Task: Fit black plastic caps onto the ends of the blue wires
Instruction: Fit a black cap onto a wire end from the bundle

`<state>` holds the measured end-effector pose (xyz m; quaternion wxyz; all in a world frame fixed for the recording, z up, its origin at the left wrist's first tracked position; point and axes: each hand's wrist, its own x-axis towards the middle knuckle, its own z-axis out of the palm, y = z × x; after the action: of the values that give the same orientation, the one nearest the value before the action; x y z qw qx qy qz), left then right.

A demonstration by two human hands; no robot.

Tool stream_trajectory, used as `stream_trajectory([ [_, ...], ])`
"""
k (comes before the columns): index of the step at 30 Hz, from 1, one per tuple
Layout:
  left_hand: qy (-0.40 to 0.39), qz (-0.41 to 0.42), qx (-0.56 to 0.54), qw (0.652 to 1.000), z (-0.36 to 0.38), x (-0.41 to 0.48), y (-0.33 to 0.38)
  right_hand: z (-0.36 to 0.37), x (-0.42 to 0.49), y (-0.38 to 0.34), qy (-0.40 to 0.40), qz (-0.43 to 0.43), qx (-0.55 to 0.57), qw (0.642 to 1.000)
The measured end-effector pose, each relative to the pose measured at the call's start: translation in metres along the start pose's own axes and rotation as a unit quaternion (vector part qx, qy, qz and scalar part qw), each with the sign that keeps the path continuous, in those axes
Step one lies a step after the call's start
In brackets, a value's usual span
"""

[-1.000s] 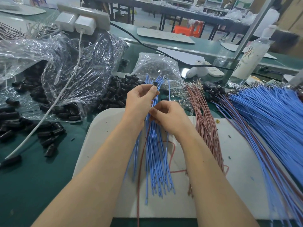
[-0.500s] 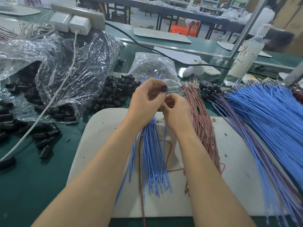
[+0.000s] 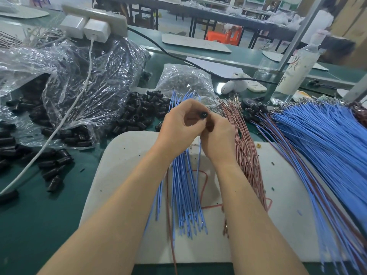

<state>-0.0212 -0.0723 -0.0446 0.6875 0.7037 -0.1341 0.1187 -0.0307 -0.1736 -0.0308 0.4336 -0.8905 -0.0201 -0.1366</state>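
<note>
Caps (image 3: 57, 167), black and too many to count, litter the green desk (image 3: 39, 215) at the left, some under crumpled clear bags (image 3: 85, 76). Behind these, two white chargers (image 3: 97, 29) sit in one power strip (image 3: 111, 18). A heap of caps (image 3: 139, 114) lies just left of the two hands. The left hand (image 3: 181, 126) pinches one black cap (image 3: 204, 115). The right hand (image 3: 218, 135), fingers curled, grips one blue wire (image 3: 199, 153) whose tip the hands hide. It rises from a blue bundle (image 3: 184, 195) on the white board (image 3: 123, 165). Rightward lie one pinkish-brown bundle (image 3: 248, 155), one large blue sheaf (image 3: 327, 145) and one bottle (image 3: 296, 70).
</note>
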Motion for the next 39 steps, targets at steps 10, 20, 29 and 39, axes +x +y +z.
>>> stream_trajectory([
  [10,-0.011,-0.005,0.021,1.000,0.002,-0.001,0.000,0.002,0.000,0.007,0.008,0.005,0.011,1.000],
  [20,0.001,-0.002,0.033,0.999,0.000,0.000,0.000,0.005,0.003,0.012,-0.005,0.007,0.018,1.000],
  [29,0.063,0.010,0.114,0.991,-0.006,0.001,-0.006,0.007,0.008,0.005,0.010,-0.053,0.131,0.990],
  [39,0.005,-0.009,0.240,0.971,-0.009,0.000,-0.003,0.004,0.016,0.014,0.068,-0.003,0.278,0.958],
])
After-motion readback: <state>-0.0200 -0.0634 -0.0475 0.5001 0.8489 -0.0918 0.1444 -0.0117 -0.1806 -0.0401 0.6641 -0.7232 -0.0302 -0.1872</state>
